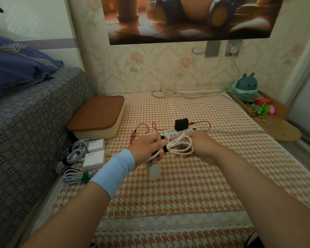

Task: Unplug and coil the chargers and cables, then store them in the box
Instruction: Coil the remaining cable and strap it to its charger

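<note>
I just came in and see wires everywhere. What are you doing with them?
A person is tidying chargers. Both hands, left hand and right hand, hold a coiled white cable with a black strap around it; a white charger hangs below. Two white chargers with bundled cables already lie by the box, whose lid is still on. A black charger with a red cable is still plugged into the power strip.

left hand [148, 148] + right hand [200, 147]: gripping coiled white cable [180, 149] | box [97, 117]: lidded
</note>
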Action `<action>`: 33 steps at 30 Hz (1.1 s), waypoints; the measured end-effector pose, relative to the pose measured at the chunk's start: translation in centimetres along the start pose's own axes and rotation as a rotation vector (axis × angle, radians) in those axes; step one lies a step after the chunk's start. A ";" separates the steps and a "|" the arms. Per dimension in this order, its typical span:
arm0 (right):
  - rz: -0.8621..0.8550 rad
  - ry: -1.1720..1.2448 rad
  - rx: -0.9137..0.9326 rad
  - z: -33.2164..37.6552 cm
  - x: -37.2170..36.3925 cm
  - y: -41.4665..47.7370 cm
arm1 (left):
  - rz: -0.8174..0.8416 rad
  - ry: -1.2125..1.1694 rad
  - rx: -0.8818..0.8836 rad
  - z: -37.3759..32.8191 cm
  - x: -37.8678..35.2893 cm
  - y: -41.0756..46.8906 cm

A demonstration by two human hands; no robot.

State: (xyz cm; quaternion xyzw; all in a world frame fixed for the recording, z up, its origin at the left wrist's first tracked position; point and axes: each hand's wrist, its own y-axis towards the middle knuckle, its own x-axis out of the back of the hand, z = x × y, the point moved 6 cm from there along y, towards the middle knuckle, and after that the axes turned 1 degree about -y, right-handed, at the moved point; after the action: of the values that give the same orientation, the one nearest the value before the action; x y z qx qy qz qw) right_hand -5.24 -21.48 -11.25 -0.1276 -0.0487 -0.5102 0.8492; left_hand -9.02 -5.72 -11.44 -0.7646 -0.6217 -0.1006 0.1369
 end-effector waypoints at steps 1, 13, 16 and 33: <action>0.018 0.097 -0.045 -0.2 0.1 0.1 | 0.014 0.111 -0.019 -0.2 0.0 -0.1; -0.267 -0.321 0.160 1.2 -1.1 0.3 | -0.105 0.359 0.124 1.6 -0.2 1.0; -0.316 -0.479 0.288 1.7 -1.6 0.0 | -0.200 0.301 0.174 2.1 0.2 1.3; -0.173 -0.860 0.728 3.1 -3.9 -0.8 | -0.320 -0.081 0.312 3.0 1.9 0.2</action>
State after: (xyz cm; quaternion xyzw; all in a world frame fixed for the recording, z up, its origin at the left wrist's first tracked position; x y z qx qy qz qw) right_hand -7.64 -17.71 -8.92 -0.0183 -0.5731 -0.4304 0.6971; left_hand -8.48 -3.03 -13.66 -0.6292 -0.7481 0.0070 0.2107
